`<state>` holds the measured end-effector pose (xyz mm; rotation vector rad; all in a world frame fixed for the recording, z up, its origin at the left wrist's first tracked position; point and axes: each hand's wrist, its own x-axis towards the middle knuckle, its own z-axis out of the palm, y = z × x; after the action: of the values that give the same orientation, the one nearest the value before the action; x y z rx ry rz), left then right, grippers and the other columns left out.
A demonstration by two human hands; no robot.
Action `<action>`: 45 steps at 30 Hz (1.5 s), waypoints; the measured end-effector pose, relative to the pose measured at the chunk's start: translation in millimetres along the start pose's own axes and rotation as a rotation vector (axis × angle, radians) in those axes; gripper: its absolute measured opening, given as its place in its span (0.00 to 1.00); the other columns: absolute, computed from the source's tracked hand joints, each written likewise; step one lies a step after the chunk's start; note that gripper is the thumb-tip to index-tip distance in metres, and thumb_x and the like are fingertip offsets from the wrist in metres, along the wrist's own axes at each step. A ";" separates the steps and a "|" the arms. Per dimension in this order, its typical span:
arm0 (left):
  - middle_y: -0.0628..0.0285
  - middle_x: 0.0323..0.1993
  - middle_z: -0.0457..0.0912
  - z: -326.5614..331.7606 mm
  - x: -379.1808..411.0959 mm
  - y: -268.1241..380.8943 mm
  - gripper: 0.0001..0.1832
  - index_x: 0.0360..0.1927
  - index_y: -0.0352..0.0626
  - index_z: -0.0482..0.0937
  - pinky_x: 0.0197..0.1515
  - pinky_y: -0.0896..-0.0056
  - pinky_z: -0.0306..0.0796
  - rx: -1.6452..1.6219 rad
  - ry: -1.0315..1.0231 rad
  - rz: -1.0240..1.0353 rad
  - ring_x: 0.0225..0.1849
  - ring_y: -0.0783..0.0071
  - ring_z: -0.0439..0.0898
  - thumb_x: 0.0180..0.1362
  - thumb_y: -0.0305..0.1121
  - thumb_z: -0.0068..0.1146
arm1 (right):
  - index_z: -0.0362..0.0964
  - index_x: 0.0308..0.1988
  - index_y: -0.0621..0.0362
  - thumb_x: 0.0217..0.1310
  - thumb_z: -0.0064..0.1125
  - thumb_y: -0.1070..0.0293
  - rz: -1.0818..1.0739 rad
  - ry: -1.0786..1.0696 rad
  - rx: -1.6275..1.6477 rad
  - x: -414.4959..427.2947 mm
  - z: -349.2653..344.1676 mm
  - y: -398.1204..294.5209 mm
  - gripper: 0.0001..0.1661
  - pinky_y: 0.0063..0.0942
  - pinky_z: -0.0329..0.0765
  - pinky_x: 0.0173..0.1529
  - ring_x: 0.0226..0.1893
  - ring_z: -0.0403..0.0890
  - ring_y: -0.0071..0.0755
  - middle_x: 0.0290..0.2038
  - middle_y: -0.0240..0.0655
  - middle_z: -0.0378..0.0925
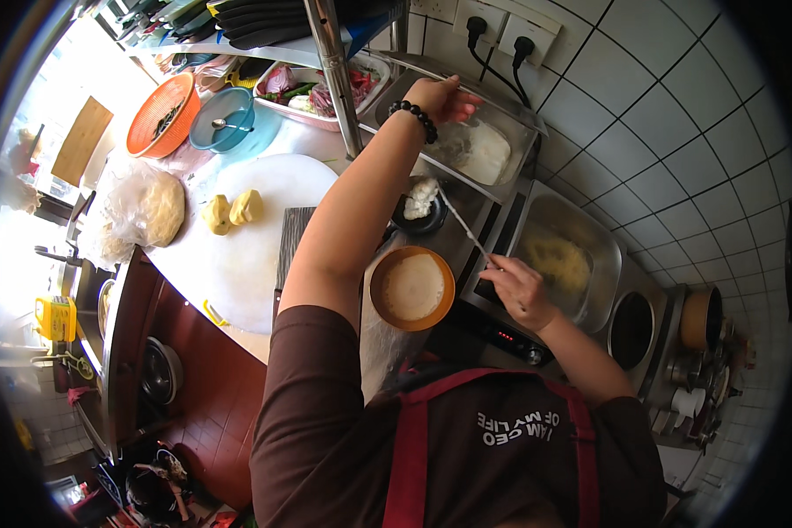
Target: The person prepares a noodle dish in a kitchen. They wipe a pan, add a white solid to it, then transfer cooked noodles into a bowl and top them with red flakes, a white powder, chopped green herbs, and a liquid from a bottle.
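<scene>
My left hand [443, 100], with a dark bead bracelet at the wrist, grips the near edge of a raised steel lid [501, 109]. Below it, a steel pan [429, 157] holds a white, wet mass [487, 153]. In my right hand [520, 290] is a thin stick [465, 226], perhaps a chopstick, coated in something white. Its far end reaches a white lump [421, 199] in a small black ladle or pan [425, 223]. Closer to me stands an orange-brown bowl [447, 297] with off-white contents. My left forearm hides part of the counter.
At right, a steel basin [603, 231] holds yellow shreds in liquid, beside a lit control panel [506, 336]. Two peeled potatoes [231, 211] lie on a round white board [237, 290] with a yellow peeler [215, 313]. A shelf post [335, 79] stands behind my left arm; bagged dough [158, 208] lies left.
</scene>
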<state>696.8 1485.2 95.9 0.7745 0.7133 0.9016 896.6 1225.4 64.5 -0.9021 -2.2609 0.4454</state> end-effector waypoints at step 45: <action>0.52 0.38 0.79 8.2 -3.7 9.3 0.15 0.37 0.34 0.65 0.15 0.80 0.65 0.123 0.009 -0.045 0.23 0.74 0.77 0.65 0.38 0.33 | 0.73 0.37 0.60 0.49 0.49 0.78 -0.030 0.020 -0.016 17.2 -38.2 -3.0 0.12 0.30 0.75 0.38 0.36 0.77 0.42 0.40 0.45 0.73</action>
<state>698.0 1483.5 108.7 0.8603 0.7975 0.8264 911.8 1238.0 101.6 -0.8762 -2.2595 0.4039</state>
